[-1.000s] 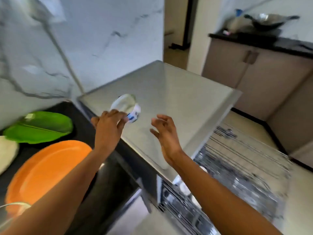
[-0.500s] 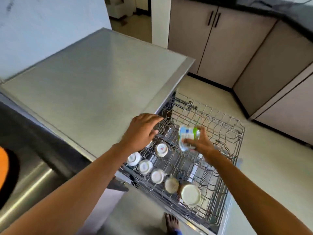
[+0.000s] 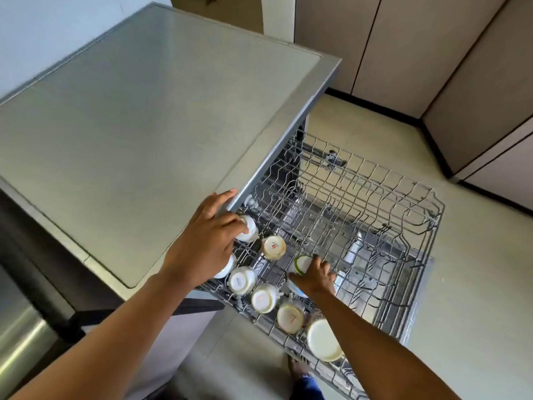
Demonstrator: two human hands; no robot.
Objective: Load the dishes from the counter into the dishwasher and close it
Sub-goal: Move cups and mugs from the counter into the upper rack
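Note:
The dishwasher's wire rack (image 3: 403, 197) is pulled out, with several white cups (image 3: 243, 281) standing upside down along its near-left side and a larger white bowl (image 3: 323, 339) at the near corner. My right hand (image 3: 314, 280) grips a white cup with a green rim and blue print (image 3: 302, 264), held low in the rack just right of the cup rows. My left hand (image 3: 204, 243) rests on the front edge of the dishwasher's top, and its fingers drape over a tilted white cup (image 3: 250, 230) in the rack's back-left corner.
The grey dishwasher top (image 3: 144, 125) fills the left. Beige cabinets (image 3: 403, 53) line the back and right, with pale floor (image 3: 476, 269) between. The right two thirds of the rack hold nothing. A bare foot (image 3: 298, 369) stands below the rack's near edge.
The view swung from the counter to the rack. The cup passed from my left hand to my right, which lowered it into the rack. My left hand settled on the top's edge.

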